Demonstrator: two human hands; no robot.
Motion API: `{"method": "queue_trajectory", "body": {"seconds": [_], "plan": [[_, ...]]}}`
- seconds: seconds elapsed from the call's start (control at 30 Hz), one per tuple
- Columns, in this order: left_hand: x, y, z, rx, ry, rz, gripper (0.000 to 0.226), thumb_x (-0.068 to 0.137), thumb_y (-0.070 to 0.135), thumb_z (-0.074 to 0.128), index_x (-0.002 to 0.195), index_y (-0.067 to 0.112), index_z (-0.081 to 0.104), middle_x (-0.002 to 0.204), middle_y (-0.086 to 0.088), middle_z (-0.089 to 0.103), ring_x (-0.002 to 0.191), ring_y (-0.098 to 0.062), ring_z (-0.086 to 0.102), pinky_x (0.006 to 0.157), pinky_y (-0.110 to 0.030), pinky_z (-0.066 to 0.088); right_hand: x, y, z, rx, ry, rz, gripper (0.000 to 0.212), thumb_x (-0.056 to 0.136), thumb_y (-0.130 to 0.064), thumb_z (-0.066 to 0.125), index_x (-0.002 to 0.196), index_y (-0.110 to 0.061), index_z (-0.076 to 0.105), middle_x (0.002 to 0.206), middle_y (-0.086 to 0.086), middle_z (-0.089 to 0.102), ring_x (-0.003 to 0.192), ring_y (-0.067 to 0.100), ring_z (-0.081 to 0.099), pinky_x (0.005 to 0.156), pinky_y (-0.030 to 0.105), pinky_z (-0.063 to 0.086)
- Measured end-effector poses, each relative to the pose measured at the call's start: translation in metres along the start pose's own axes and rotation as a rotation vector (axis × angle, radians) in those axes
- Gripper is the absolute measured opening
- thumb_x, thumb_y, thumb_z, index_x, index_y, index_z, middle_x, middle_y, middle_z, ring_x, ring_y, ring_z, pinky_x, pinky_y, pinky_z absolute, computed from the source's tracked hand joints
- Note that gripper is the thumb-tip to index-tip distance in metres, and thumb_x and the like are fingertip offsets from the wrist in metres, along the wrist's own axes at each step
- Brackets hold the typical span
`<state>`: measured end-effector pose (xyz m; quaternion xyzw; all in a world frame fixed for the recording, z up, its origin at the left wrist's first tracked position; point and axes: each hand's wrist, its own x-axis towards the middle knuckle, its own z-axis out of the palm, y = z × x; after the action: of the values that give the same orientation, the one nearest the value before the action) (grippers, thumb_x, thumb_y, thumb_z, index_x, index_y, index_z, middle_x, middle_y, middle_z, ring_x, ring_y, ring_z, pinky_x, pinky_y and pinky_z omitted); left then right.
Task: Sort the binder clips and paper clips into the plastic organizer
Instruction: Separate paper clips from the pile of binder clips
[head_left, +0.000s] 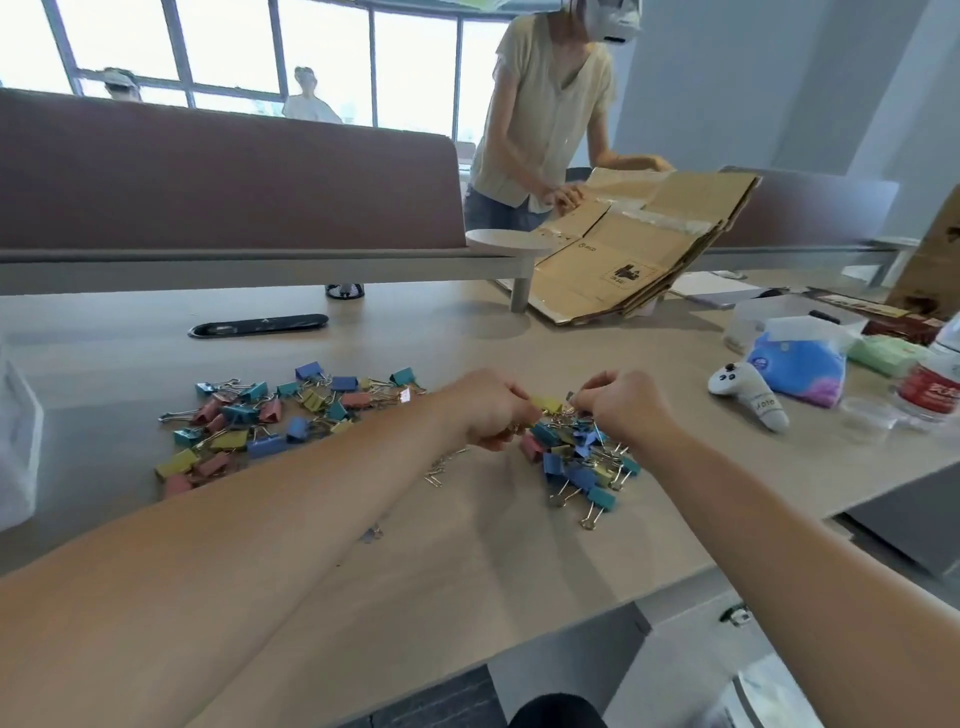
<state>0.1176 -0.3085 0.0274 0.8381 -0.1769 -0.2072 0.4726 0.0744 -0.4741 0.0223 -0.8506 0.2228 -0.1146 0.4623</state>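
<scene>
Spanning the view, the wooden table (467, 545) carries a wide spread of binder clips (260, 421) on the left and a tighter heap (582, 462) under the hands. A clear plastic box (769, 317) stands far right behind a tissue pack (800, 364); its contents cannot be made out. The left hand (493, 410) and right hand (618, 405), fingers curled, pinch a yellow binder clip (546, 402) between them above the heap. Loose paper clips (441, 467) lie beside the left wrist.
</scene>
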Motion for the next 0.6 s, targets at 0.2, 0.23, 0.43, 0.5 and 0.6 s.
{"method": "queue_trajectory", "body": {"seconds": [0.2,0.23,0.43,0.5,0.6], "plan": [[0.021,0.000,0.030,0.153,0.022,0.050,0.009,0.094,0.012,0.057,0.103,0.013,0.058,0.068,-0.002,0.061,0.032,0.002,0.051,0.047,-0.020,0.044,0.015,0.021,-0.006,-0.110,0.002,0.011,0.008,0.089,-0.012,0.065,0.091,-0.005,0.066,0.082,0.012,0.065,0.064,0.017,0.054,0.055,0.028,0.044],[0.023,-0.002,0.031,0.165,0.037,0.054,0.009,0.094,0.012,0.058,0.103,0.012,0.060,0.070,-0.004,0.063,0.037,-0.001,0.054,0.049,-0.021,0.046,0.016,0.021,-0.005,-0.118,-0.008,0.010,0.011,0.089,-0.014,0.065,0.093,-0.004,0.066,0.081,0.011,0.064,0.065,0.017,0.054,0.057,0.028,0.044],[0.027,0.000,0.040,0.291,0.007,0.104,0.018,0.091,0.016,0.062,0.108,0.015,0.067,0.088,-0.004,0.064,0.068,-0.018,0.060,0.063,-0.027,0.051,0.022,0.023,0.001,-0.100,-0.038,-0.002,0.036,0.095,-0.044,0.055,0.087,-0.009,0.063,0.073,0.006,0.058,0.074,0.027,0.060,0.081,0.043,0.053],[0.027,0.001,0.042,0.401,0.005,0.138,0.022,0.091,0.017,0.061,0.113,0.016,0.067,0.102,-0.006,0.067,0.077,-0.017,0.059,0.064,-0.025,0.046,0.021,0.023,0.000,-0.114,-0.041,-0.008,0.043,0.098,-0.045,0.049,0.088,-0.006,0.064,0.073,0.010,0.059,0.075,0.030,0.064,0.087,0.047,0.055],[0.023,0.006,0.040,0.487,-0.015,0.157,0.032,0.093,0.013,0.054,0.122,0.017,0.065,0.115,-0.007,0.065,0.089,-0.020,0.058,0.073,-0.023,0.043,0.020,0.021,-0.002,-0.141,-0.043,-0.043,0.048,0.101,-0.042,0.041,0.095,-0.001,0.065,0.084,0.017,0.061,0.091,0.037,0.066,0.090,0.047,0.053]]}}
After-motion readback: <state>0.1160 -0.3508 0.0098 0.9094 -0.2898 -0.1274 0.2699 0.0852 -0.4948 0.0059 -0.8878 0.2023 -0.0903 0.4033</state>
